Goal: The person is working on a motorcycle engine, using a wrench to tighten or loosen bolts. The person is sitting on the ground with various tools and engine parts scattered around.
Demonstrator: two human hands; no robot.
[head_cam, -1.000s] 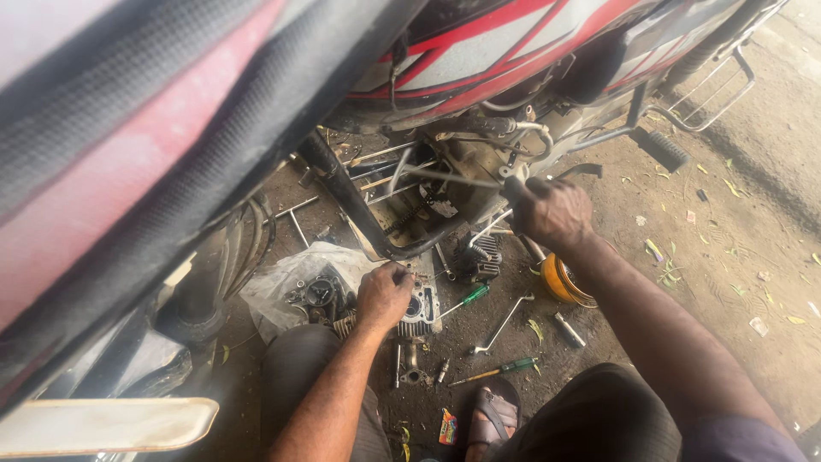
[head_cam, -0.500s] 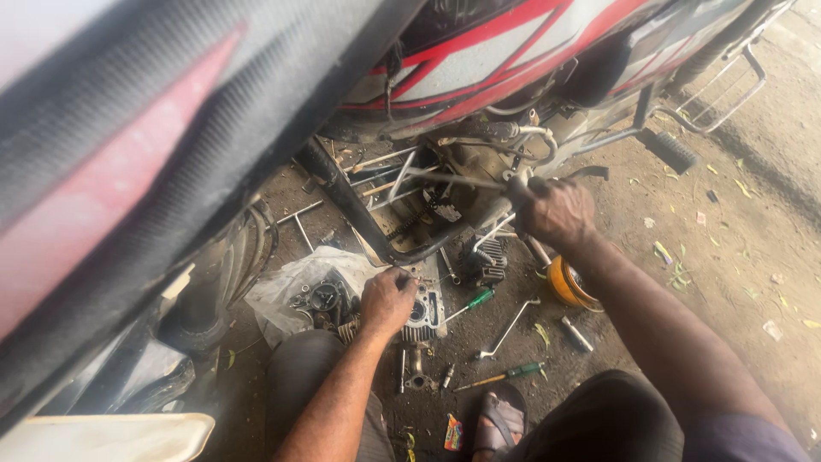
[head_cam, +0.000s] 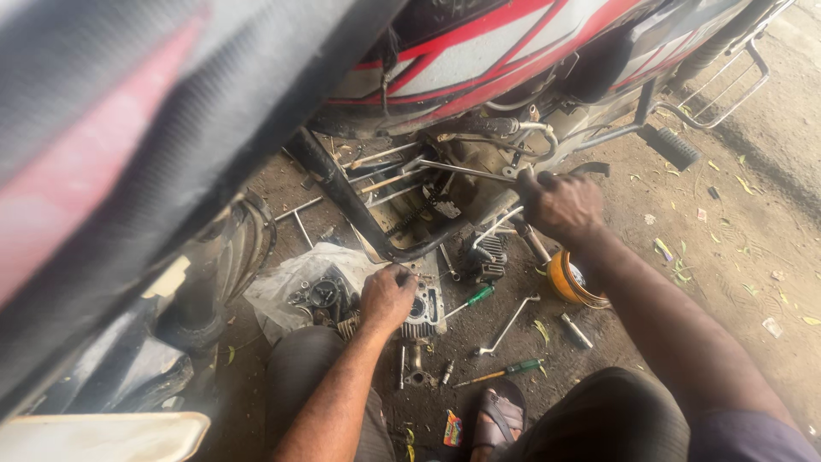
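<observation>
Dirt ground (head_cam: pixel 735 257), tools strewn under motorcycle (head_cam: pixel 530 51), hands on engine parts (head_cam: pixel 423 312)

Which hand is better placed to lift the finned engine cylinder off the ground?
Left, probably. The left hand rests on the finned cylinder on the ground, while the right hand is up at the motorcycle frame, gripping a metal rod.

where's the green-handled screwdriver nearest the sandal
The green-handled screwdriver lies on the dirt ground at lower centre of the head view, just above the sandal.
</observation>
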